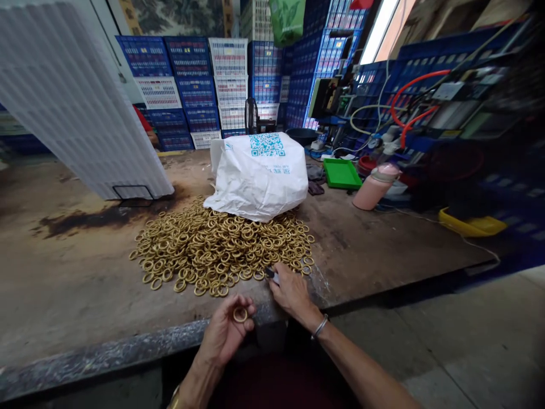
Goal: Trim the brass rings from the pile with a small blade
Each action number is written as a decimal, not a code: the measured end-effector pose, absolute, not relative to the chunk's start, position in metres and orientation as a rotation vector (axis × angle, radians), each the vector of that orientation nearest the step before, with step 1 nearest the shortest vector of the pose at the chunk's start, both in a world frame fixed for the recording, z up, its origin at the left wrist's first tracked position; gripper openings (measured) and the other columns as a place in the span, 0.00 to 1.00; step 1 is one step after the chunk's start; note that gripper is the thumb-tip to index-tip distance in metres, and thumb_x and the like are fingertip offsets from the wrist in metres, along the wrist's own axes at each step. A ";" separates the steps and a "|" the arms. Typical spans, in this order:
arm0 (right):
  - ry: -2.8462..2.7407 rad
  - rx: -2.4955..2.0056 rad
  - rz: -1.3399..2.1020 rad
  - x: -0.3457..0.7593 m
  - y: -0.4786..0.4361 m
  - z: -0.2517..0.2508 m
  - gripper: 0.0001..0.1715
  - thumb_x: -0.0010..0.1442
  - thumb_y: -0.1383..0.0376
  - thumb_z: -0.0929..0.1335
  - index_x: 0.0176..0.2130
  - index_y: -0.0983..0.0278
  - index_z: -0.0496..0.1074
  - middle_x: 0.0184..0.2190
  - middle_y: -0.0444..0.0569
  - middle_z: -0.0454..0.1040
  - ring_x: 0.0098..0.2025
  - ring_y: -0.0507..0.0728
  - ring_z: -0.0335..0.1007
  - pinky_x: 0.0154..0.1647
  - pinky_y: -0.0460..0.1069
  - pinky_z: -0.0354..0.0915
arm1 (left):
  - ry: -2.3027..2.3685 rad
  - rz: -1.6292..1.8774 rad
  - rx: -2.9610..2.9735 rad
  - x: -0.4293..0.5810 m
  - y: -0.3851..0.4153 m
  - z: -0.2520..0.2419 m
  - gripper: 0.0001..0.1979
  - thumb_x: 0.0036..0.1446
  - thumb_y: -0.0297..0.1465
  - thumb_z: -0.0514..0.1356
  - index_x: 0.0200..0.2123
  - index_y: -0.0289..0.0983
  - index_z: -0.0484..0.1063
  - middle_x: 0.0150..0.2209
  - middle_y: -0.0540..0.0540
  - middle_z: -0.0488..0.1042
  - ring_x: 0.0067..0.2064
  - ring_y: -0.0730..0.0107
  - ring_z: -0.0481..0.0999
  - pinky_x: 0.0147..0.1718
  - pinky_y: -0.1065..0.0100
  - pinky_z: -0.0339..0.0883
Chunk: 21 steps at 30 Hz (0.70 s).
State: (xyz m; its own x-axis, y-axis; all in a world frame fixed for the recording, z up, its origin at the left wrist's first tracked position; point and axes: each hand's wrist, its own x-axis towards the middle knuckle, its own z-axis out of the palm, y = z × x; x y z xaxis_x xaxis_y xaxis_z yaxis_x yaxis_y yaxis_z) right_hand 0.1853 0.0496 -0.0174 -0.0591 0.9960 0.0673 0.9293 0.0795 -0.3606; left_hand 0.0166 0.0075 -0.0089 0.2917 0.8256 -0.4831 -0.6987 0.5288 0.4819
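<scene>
My left hand (227,329) is turned palm up in front of the table edge, with its fingers curled round a brass-coloured ring (240,314). To its right, my right hand (292,291) grips a small dark-tipped tool with a pale body (271,275) at the near edge of the ring pile; its exact kind is unclear. Many similar loose rings (213,244) lie heaped on the table beyond both hands. Over the back of the heap rests a crumpled white sack (259,184) with blue print.
On the brown table (85,284) stand a white corrugated panel (97,102) at left, a green tray (342,173), and a pink bottle (372,187). A yellow tray (470,223) sits farther right, near a machine with orange tubing (402,96). Stacked crates (196,85) line the back.
</scene>
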 end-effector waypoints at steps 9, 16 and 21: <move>-2.050 -1.336 0.618 0.167 0.042 -0.021 0.05 0.53 0.69 0.62 0.34 0.64 0.64 0.30 0.46 0.67 0.32 0.51 0.62 0.33 0.45 0.56 | 1.118 1.090 0.644 0.020 0.008 -0.010 0.16 0.47 0.40 0.61 0.35 0.36 0.65 0.19 0.56 0.62 0.17 0.82 0.58 0.13 0.80 0.47; -1.800 -1.268 1.030 0.150 0.043 -0.014 0.06 0.54 0.64 0.62 0.29 0.64 0.65 0.23 0.41 0.62 0.25 0.49 0.57 0.27 0.42 0.56 | 1.227 1.098 0.902 0.016 0.007 -0.011 0.14 0.50 0.41 0.57 0.27 0.35 0.65 0.17 0.57 0.57 0.16 0.83 0.52 0.15 0.78 0.46; -1.566 -1.350 1.319 0.149 0.046 -0.018 0.13 0.55 0.58 0.61 0.27 0.65 0.63 0.17 0.38 0.59 0.19 0.47 0.52 0.20 0.42 0.52 | 1.304 1.185 1.078 0.018 0.007 -0.011 0.11 0.50 0.38 0.58 0.26 0.36 0.69 0.19 0.54 0.62 0.20 0.79 0.56 0.19 0.76 0.50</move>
State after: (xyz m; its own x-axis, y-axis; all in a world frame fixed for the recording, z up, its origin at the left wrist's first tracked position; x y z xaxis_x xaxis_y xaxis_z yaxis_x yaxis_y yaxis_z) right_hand 0.1492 0.0462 -0.0182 -0.2347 0.9649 -0.1181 0.2806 -0.0491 -0.9586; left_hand 0.0185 0.0069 -0.0115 -0.0730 0.9907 -0.1145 -0.0192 0.1134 0.9934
